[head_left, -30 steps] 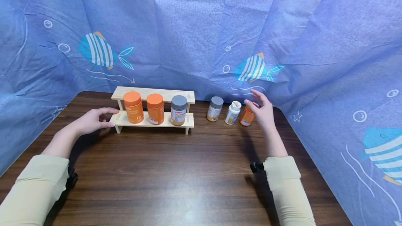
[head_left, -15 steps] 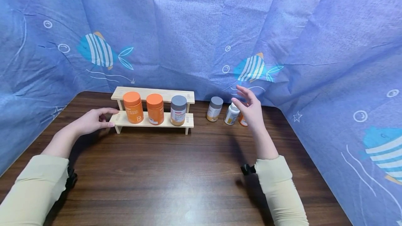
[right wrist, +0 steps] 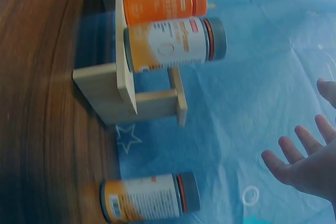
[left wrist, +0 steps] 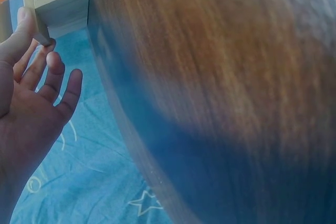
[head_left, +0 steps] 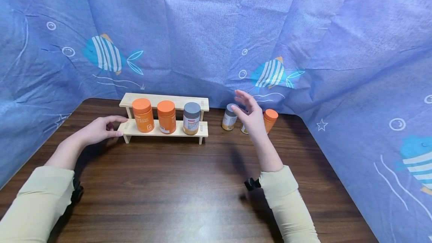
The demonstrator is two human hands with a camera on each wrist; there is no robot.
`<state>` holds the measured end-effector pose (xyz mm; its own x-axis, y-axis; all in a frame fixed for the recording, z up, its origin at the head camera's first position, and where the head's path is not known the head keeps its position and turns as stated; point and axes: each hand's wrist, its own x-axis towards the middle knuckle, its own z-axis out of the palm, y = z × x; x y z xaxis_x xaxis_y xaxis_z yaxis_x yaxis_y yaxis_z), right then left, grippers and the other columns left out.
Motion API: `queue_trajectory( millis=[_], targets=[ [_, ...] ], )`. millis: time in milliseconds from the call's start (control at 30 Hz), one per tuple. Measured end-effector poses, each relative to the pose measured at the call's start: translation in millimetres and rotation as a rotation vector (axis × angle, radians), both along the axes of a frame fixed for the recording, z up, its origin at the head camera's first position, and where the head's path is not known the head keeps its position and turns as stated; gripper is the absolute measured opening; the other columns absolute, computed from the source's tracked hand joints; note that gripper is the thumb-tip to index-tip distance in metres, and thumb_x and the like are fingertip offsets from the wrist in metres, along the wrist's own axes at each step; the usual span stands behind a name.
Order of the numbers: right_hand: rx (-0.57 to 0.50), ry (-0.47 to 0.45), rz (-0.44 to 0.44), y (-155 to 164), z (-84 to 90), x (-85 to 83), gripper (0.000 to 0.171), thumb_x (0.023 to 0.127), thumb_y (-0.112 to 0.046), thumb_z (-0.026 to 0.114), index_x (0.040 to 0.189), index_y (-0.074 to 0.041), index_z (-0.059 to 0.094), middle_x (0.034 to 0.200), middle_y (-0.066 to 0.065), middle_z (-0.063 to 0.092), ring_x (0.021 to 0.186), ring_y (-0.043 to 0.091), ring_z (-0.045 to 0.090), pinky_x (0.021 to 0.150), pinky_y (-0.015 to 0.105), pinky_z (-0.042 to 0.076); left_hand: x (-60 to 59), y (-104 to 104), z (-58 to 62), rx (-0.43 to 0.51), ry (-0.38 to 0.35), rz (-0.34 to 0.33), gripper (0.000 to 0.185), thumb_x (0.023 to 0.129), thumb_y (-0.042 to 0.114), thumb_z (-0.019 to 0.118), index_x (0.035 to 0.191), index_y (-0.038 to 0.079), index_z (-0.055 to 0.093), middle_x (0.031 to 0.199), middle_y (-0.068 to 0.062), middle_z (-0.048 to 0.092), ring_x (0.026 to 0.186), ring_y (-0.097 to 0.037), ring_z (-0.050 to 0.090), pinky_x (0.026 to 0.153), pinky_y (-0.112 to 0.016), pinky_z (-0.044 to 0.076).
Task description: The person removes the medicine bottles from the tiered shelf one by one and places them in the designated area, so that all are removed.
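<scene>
My left hand (head_left: pixel 101 130) pinches the left end of a two-step wooden rack (head_left: pixel 168 132); in the left wrist view its thumb (left wrist: pixel 22 30) lies against the board. On the rack's lower step stand two orange jars, the left jar (head_left: pixel 143 117) and the middle jar (head_left: pixel 167 119), then a grey-capped jar (head_left: pixel 191 120). My right hand (head_left: pixel 253 117) is raised with spread fingers, holding nothing. It hovers by a smaller grey-capped bottle (head_left: pixel 229 119), apart from it in the right wrist view. Behind this hand, a white bottle (head_left: pixel 243 128) and an orange bottle (head_left: pixel 270 117) are partly hidden.
The dark wooden table (head_left: pixel 168 183) carries the rack and the loose bottles near its back edge. A blue fish-patterned cloth (head_left: pixel 202 40) hangs close behind and along the sides. The rack's upper step (head_left: pixel 165 99) rises behind the jars.
My right hand has moved left, from over the orange bottle, past the white one, to beside the grey-capped bottle. My left hand and the rack have stayed in place.
</scene>
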<state>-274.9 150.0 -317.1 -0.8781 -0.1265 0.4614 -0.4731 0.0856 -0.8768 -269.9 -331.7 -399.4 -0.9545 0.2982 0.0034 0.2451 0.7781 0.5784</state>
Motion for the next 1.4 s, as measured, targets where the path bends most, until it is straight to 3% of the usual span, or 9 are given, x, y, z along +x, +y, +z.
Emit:
queue_trajectory(
  millis=[167, 300, 400, 967, 1200, 1400],
  targets=[
    [-0.007, -0.009, 0.047, -18.9, 7.4, 8.8, 0.05, 0.088, -0.001, 0.064, 0.135, -0.001, 0.047, 0.139, 0.019, 0.047, 0.128, 0.033, 0.044, 0.103, 0.05, 0.035, 0.1, -0.1, -0.4, 0.006, 0.009, -0.005, 0.054, 0.086, 0.025, 0.07, 0.133, 0.003, 0.051, 0.092, -0.011, 0.058, 0.068, -0.017, 0.045, 0.055, -0.029, 0.04],
    [0.014, -0.012, 0.056, -33.0, 10.0, 15.1, 0.052, 0.086, 0.001, 0.064, 0.135, 0.003, 0.045, 0.138, 0.02, 0.046, 0.127, 0.035, 0.044, 0.102, 0.047, 0.038, 0.2, 0.2, -1.3, 0.002, 0.007, -0.002, 0.054, 0.087, 0.026, 0.069, 0.133, 0.005, 0.051, 0.084, -0.009, 0.056, 0.067, -0.016, 0.045, 0.055, -0.029, 0.04],
    [0.015, -0.019, 0.076, -41.6, 7.5, 15.8, 0.054, 0.086, 0.001, 0.065, 0.135, 0.003, 0.045, 0.139, 0.02, 0.046, 0.127, 0.036, 0.044, 0.102, 0.046, 0.038, 0.5, 0.3, -1.2, 0.005, 0.003, -0.004, 0.055, 0.087, 0.027, 0.069, 0.133, 0.005, 0.051, 0.081, -0.008, 0.055, 0.066, -0.016, 0.045, 0.055, -0.029, 0.04],
    [0.049, -0.092, 0.167, -76.6, -17.8, 7.1, 0.054, 0.086, -0.002, 0.066, 0.136, 0.003, 0.045, 0.139, 0.023, 0.043, 0.127, 0.04, 0.042, 0.103, 0.053, 0.035, 0.2, 0.5, -2.9, 0.008, 0.021, 0.002, 0.054, 0.086, 0.025, 0.07, 0.133, 0.004, 0.051, 0.114, -0.02, 0.058, 0.071, -0.018, 0.047, 0.057, -0.029, 0.041],
    [0.053, -0.128, 0.188, -86.5, -26.1, 2.6, 0.053, 0.086, -0.003, 0.066, 0.135, 0.003, 0.046, 0.134, 0.024, 0.049, 0.123, 0.038, 0.046, 0.103, 0.054, 0.034, -0.2, 0.5, -2.9, 0.014, 0.012, 0.0, 0.054, 0.087, 0.026, 0.069, 0.133, 0.005, 0.051, 0.095, -0.015, 0.059, 0.069, -0.017, 0.047, 0.056, -0.029, 0.04],
    [0.046, -0.167, 0.214, -92.9, -33.1, -2.8, 0.052, 0.087, -0.003, 0.065, 0.136, 0.001, 0.046, 0.13, 0.024, 0.053, 0.12, 0.034, 0.049, 0.102, 0.05, 0.036, -0.9, -1.2, -3.7, 0.006, 0.009, 0.002, 0.054, 0.087, 0.027, 0.068, 0.134, 0.005, 0.05, 0.097, -0.015, 0.058, 0.069, -0.017, 0.046, 0.056, -0.029, 0.04]
  ],
)
